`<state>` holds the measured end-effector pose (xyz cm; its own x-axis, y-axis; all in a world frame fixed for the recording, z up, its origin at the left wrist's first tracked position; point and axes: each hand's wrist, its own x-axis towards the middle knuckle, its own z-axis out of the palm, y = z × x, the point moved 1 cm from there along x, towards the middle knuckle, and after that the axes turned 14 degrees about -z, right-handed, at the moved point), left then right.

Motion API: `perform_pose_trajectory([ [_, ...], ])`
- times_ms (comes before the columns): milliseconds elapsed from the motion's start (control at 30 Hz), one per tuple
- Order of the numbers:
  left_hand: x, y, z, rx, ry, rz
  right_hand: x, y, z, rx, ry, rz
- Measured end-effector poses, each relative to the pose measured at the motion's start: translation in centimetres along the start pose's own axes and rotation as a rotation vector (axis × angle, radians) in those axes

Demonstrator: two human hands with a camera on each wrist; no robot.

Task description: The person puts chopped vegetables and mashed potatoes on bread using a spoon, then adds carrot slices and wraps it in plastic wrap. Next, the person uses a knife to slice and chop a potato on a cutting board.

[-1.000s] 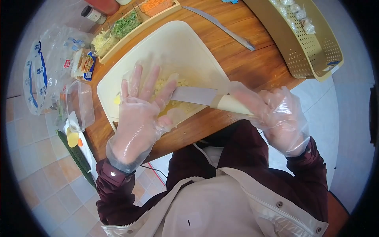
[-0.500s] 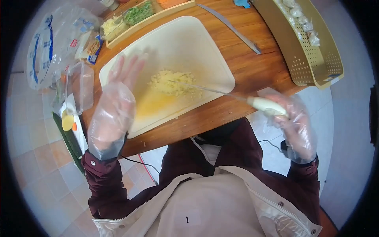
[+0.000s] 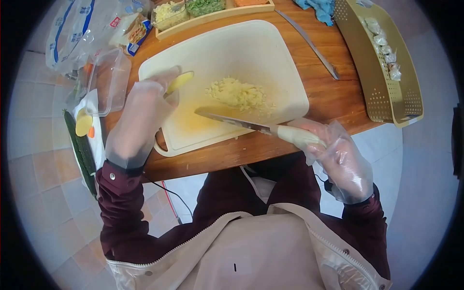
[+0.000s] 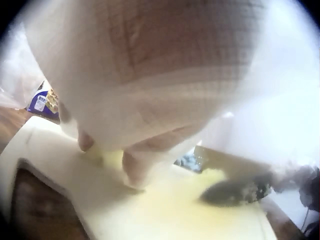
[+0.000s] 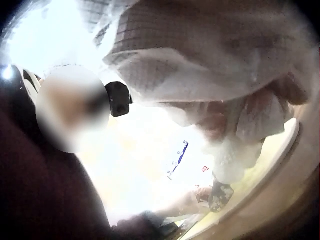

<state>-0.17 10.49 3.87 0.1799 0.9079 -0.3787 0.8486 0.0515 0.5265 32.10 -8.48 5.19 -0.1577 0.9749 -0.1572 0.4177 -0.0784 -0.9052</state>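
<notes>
My left hand [image 3: 142, 108], in a clear plastic glove, pinches a pale yellow slice [image 3: 181, 82] at the left side of the white cutting board [image 3: 217, 46]. In the left wrist view that slice [image 4: 113, 159] shows between thumb and fingers, close over the board. My gloved right hand [image 3: 338, 152] grips a kitchen knife [image 3: 232, 121] by its light handle. The blade points left over the board's front part, with chopped bits stuck to it. Beyond the blade lies a heap of finely chopped pale yellow pieces [image 3: 238, 94].
A second knife [image 3: 309, 43] lies right of the board, near a tan perforated basket [image 3: 355, 63] with small wrapped bundles. Behind stands a wooden tray [image 3: 212, 20] of chopped ingredients. To the left are a clear plastic container [image 3: 116, 82], plastic bags and a cucumber [image 3: 83, 154].
My left hand lifted off the chopped heap, moved left and now pinches the yellow slice. The knife swung off the heap toward the board's front, still in my right hand.
</notes>
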Motion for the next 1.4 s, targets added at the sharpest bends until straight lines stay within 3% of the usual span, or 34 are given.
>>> perform_pose_trajectory([
  [67, 1.7, -1.5, 0.5, 0.283, 0.259, 0.434, 0.3, 0.0, 0.7, 0.001, 0.063, -0.009],
  [167, 1.7, -0.9, 0.7, 0.346, 0.306, 0.471, 0.8, -0.8, 1.1, 0.044, 0.126, -0.014],
  [300, 1.9, -1.8, 0.6, 0.371, 0.261, 0.378, 0.7, 0.6, 2.2, -0.032, 0.084, -0.06],
  [367, 1.5, -2.1, 0.7, 0.333, 0.232, 0.362, 1.0, 0.9, 3.3, -0.099, 0.19, 0.048],
  [433, 1.7, -2.9, 0.9, 0.317, 0.247, 0.32, 1.2, 1.1, 3.5, -0.093, 0.196, -0.046],
  [500, 1.3, -3.3, 1.0, 0.256, 0.224, 0.323, 1.2, 0.6, 2.7, 0.014, 0.194, 0.018],
  [533, 1.1, -3.4, 0.9, 0.232, 0.217, 0.325, 1.2, 0.7, 2.4, 0.084, 0.174, -0.058],
  [633, 0.3, -3.0, -0.3, 0.292, 0.297, 0.461, 0.7, 1.5, 1.3, -0.014, 0.162, -0.108],
  [700, 0.2, -3.1, -1.0, 0.385, 0.447, 0.366, 0.3, 4.3, 0.1, -0.172, 0.175, -0.173],
  [733, 0.0, -2.1, -0.8, 0.262, 0.413, -0.019, 0.4, 4.6, -0.2, -0.247, 0.178, -0.206],
  [867, -3.8, -4.5, -0.9, 0.111, 0.449, 0.125, 1.9, 4.0, -0.5, -0.261, 0.07, -0.249],
  [933, -6.4, -4.9, 0.4, -0.12, 0.558, -0.125, 2.4, 3.8, -0.6, -0.255, 0.0, -0.205],
  [967, -7.6, -4.5, 0.9, -0.123, 0.549, -0.121, 2.5, 3.7, -0.6, -0.255, -0.022, -0.187],
  [1067, -11.3, -3.6, 2.9, -0.264, 0.448, -0.223, 2.1, 3.3, -0.6, -0.139, 0.083, -0.15],
  [1133, -13.4, -4.3, 4.5, -0.853, 0.267, -0.147, 0.7, 3.5, -1.5, -0.133, 0.119, -0.113],
  [1167, -13.6, -4.6, 4.4, -0.85, 0.268, -0.153, 0.1, 3.5, -2.2, -0.128, 0.115, -0.111],
  [1233, -14.3, -5.6, 3.9, -0.937, 0.102, -0.31, -1.1, 4.0, -3.8, -0.072, 0.032, 0.032],
  [1267, -14.6, -6.7, 4.8, -1.109, 0.125, -0.245, -1.5, 4.7, -4.5, 0.002, -0.008, 0.075],
  [1367, -14.8, -9.0, 5.9, -1.191, 0.004, -0.16, -2.7, 5.4, -4.3, 0.026, -0.006, 0.124],
  [1400, -15.2, -7.9, 6.1, -1.225, 0.013, -0.142, -3.1, 5.4, -4.2, 0.03, -0.005, 0.142],
])
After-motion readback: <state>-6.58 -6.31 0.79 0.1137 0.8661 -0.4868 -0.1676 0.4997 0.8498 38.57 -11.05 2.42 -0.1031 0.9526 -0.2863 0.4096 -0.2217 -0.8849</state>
